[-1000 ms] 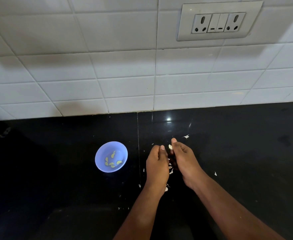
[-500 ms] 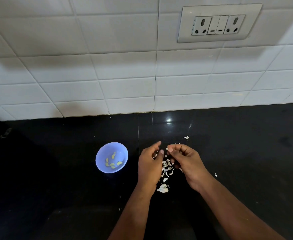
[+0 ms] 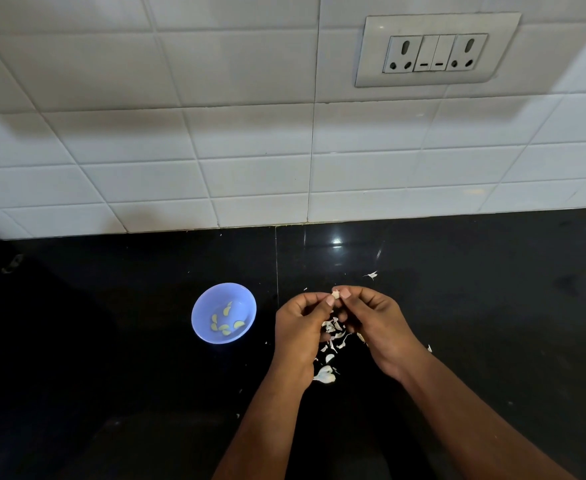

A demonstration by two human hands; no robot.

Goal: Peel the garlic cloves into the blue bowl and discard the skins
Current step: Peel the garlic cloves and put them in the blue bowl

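Now both hands' fingers (image 3: pixel 329 301) pinch one small pale garlic clove (image 3: pixel 335 294), its papery skin ragged.

Legible text, labels, brands, numbers: none found. Switch plate (image 3: pixel 436 50) on the tiled wall — white, two sockets flanking two rocker switches; each rocker bears a short dark dash, a mark rather than a letter or numeral; no maker's name can be read. Blue bowl (image 3: pixel 224 312) — plain, no print visible. Black bench (image 3: pixel 492 306) — no sticker or sign on its surface. Wall tiles (image 3: pixel 180 98) — unmarked.
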